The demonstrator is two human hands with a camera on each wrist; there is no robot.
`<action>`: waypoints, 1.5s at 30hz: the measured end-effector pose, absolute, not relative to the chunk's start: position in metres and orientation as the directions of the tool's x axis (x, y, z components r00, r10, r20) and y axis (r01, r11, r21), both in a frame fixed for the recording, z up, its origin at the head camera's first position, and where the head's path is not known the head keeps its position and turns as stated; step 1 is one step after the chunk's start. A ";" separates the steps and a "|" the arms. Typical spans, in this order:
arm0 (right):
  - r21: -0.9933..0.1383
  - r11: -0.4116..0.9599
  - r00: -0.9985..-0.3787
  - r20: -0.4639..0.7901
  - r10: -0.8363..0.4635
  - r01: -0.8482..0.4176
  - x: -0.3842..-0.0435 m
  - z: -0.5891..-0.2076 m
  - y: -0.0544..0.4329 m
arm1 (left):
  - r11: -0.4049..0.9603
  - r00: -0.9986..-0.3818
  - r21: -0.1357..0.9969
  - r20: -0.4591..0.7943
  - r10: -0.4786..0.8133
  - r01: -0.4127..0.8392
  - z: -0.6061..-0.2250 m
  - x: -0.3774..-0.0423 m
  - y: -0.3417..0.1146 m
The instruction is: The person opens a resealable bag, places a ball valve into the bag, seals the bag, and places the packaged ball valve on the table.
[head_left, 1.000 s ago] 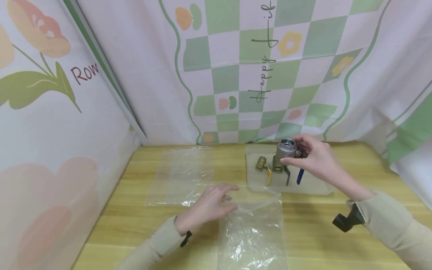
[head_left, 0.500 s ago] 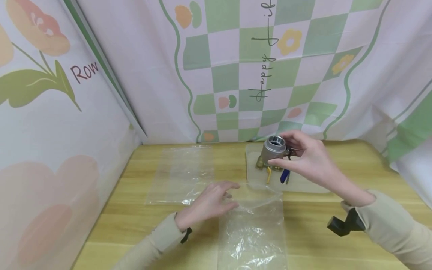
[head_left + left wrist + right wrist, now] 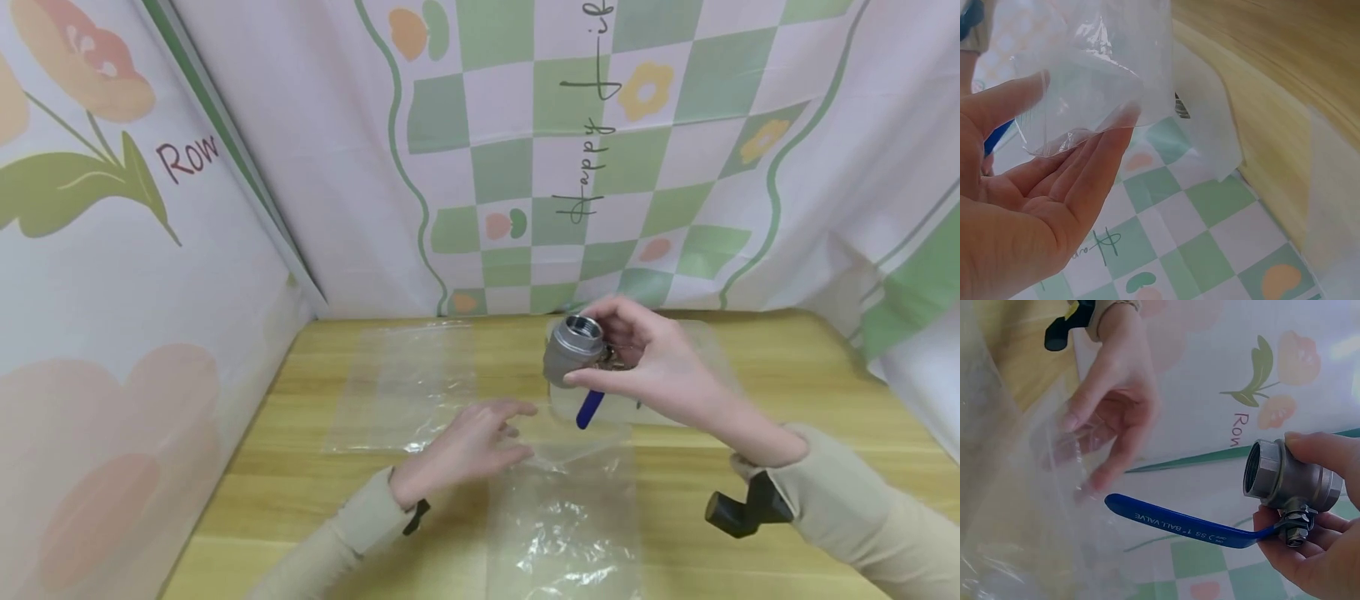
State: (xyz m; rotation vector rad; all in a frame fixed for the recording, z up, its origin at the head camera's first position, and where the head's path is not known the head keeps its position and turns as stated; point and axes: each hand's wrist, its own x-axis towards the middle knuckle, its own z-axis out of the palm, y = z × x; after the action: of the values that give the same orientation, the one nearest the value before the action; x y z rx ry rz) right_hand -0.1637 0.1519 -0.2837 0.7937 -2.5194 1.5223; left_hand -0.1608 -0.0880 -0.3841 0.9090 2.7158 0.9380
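Observation:
My right hand (image 3: 667,375) holds a steel ball valve (image 3: 564,363) between thumb and fingers, above the left part of a pale tray (image 3: 708,346). The valve's threaded opening faces up in the head view. Its blue lever (image 3: 1179,526) sticks out and carries lettering, clear in the right wrist view. My left hand (image 3: 472,446) is at the mouth of a clear plastic bag (image 3: 562,533), thumb and fingers spread apart. In the left wrist view the fingertips (image 3: 1125,115) show through the film of the bag (image 3: 1107,69). The lever end is close to the bag mouth.
A second clear bag (image 3: 405,383) lies flat on the wooden table (image 3: 255,492) at the left. Other valves in the tray are mostly hidden behind my right hand. Patterned curtains (image 3: 360,208) close off the back and left.
My right hand has carried the ball valve left and slightly nearer, from over the tray's middle toward the bag mouth. My left hand has barely moved. The brass valves have become hidden.

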 end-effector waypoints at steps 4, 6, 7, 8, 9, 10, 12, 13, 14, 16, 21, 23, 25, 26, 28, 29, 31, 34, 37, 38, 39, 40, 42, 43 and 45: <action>-0.800 0.344 -0.845 0.345 -0.409 -0.492 -0.165 -0.293 0.148 | 0.609 -0.806 0.618 0.071 0.588 0.498 -0.379 -0.162 -0.088; -0.795 0.349 -0.841 0.342 -0.419 -0.497 -0.166 -0.297 0.147 | 0.598 -0.801 0.621 0.083 0.593 0.507 -0.377 -0.162 -0.089; -0.790 0.354 -0.839 0.340 -0.425 -0.500 -0.167 -0.300 0.147 | 0.594 -0.798 0.618 0.091 0.596 0.514 -0.376 -0.162 -0.089; -0.786 0.356 -0.835 0.341 -0.432 -0.505 -0.167 -0.302 0.146 | 0.589 -0.794 0.616 0.102 0.599 0.523 -0.375 -0.162 -0.089; -0.781 0.359 -0.831 0.341 -0.440 -0.511 -0.167 -0.304 0.146 | 0.585 -0.790 0.612 0.112 0.602 0.532 -0.375 -0.163 -0.089; -0.776 0.358 -0.825 0.345 -0.448 -0.519 -0.167 -0.306 0.146 | 0.585 -0.789 0.608 0.117 0.603 0.537 -0.374 -0.163 -0.090; -0.754 0.370 -0.811 0.358 -0.462 -0.543 -0.167 -0.309 0.147 | 0.579 -0.784 0.603 0.130 0.607 0.549 -0.373 -0.163 -0.090; -0.744 0.373 -0.805 0.364 -0.468 -0.554 -0.167 -0.310 0.147 | 0.578 -0.783 0.600 0.137 0.607 0.553 -0.372 -0.163 -0.090; -0.739 0.374 -0.801 0.368 -0.472 -0.560 -0.166 -0.310 0.147 | 0.577 -0.782 0.599 0.139 0.608 0.555 -0.372 -0.163 -0.090; -0.727 0.378 -0.793 0.378 -0.477 -0.574 -0.167 -0.310 0.148 | 0.579 -0.783 0.596 0.142 0.606 0.556 -0.370 -0.164 -0.090; -0.709 0.378 -0.781 0.400 -0.480 -0.595 -0.167 -0.308 0.147 | 0.587 -0.788 0.587 0.151 0.597 0.557 -0.364 -0.164 -0.089; -0.701 0.380 -0.777 0.408 -0.480 -0.603 -0.167 -0.307 0.146 | 0.586 -0.788 0.584 0.160 0.594 0.561 -0.361 -0.164 -0.089; -0.691 0.383 -0.771 0.416 -0.482 -0.613 -0.167 -0.307 0.146 | 0.581 -0.786 0.587 0.167 0.595 0.564 -0.357 -0.164 -0.089; -0.686 0.383 -0.767 0.421 -0.485 -0.619 -0.167 -0.307 0.146 | 0.579 -0.785 0.586 0.170 0.595 0.566 -0.356 -0.164 -0.089; -0.675 0.380 -0.756 0.432 -0.492 -0.633 -0.168 -0.308 0.146 | 0.580 -0.786 0.584 0.176 0.592 0.568 -0.354 -0.164 -0.090; -0.665 0.384 -0.750 0.437 -0.496 -0.641 -0.168 -0.309 0.147 | 0.579 -0.788 0.589 0.176 0.590 0.564 -0.353 -0.164 -0.090; -0.636 0.399 -0.737 0.450 -0.504 -0.661 -0.168 -0.311 0.148 | 0.583 -0.795 0.594 0.171 0.582 0.555 -0.350 -0.164 -0.091; -0.587 0.432 -0.722 0.463 -0.514 -0.685 -0.168 -0.313 0.150 | 0.584 -0.802 0.608 0.158 0.575 0.538 -0.347 -0.163 -0.092; -0.543 0.460 -0.708 0.466 -0.530 -0.702 -0.168 -0.313 0.151 | 0.582 -0.807 0.623 0.142 0.574 0.524 -0.345 -0.162 -0.093; -0.533 0.467 -0.705 0.464 -0.536 -0.705 -0.168 -0.314 0.151 | 0.580 -0.807 0.627 0.138 0.575 0.520 -0.344 -0.162 -0.094; -0.521 0.476 -0.703 0.460 -0.543 -0.709 -0.168 -0.314 0.151 | 0.579 -0.806 0.629 0.135 0.576 0.519 -0.343 -0.162 -0.094; -0.506 0.485 -0.699 0.455 -0.552 -0.713 -0.167 -0.314 0.151 | 0.580 -0.807 0.631 0.130 0.576 0.515 -0.343 -0.162 -0.094; -0.476 0.505 -0.692 0.441 -0.572 -0.720 -0.167 -0.314 0.151 | 0.581 -0.806 0.632 0.122 0.579 0.512 -0.342 -0.162 -0.094; -0.466 0.512 -0.691 0.430 -0.581 -0.721 -0.166 -0.314 0.151 | 0.583 -0.806 0.631 0.116 0.580 0.511 -0.342 -0.162 -0.094; -0.447 0.528 -0.690 0.409 -0.597 -0.722 -0.166 -0.314 0.151 | 0.592 -0.805 0.624 0.105 0.584 0.511 -0.342 -0.162 -0.094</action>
State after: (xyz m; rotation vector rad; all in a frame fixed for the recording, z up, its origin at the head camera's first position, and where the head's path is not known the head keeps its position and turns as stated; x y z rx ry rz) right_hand -0.1655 0.1512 -0.3142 1.1213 -2.5617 0.8927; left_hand -0.1623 -0.0937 -0.3419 0.9328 2.7027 1.0050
